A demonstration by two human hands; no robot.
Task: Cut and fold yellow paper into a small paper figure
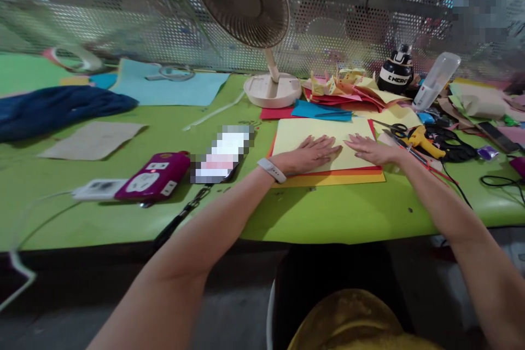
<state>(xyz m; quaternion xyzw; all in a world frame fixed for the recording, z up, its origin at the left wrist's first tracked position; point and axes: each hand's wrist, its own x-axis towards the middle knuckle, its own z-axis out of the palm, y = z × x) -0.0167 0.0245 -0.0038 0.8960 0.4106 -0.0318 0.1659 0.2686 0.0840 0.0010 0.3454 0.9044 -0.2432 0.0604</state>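
Note:
A pale yellow sheet of paper [311, 134] lies on top of a stack of orange and red sheets [348, 178] on the green table [336, 213]. My left hand [309, 154] rests flat on the yellow sheet, fingers spread, with a white band on the wrist. My right hand [371, 150] lies flat on the same sheet just to the right, fingertips almost meeting the left hand's. Neither hand holds anything.
A desk fan [246, 5] stands behind the stack. Folded coloured papers [348, 93] pile at the back right, near a black-and-white bottle [396, 71]. Scissors [396, 131] and a yellow glue gun [424, 142] lie right of the sheets. A phone [223, 156] and magenta power strip [153, 175] sit to the left.

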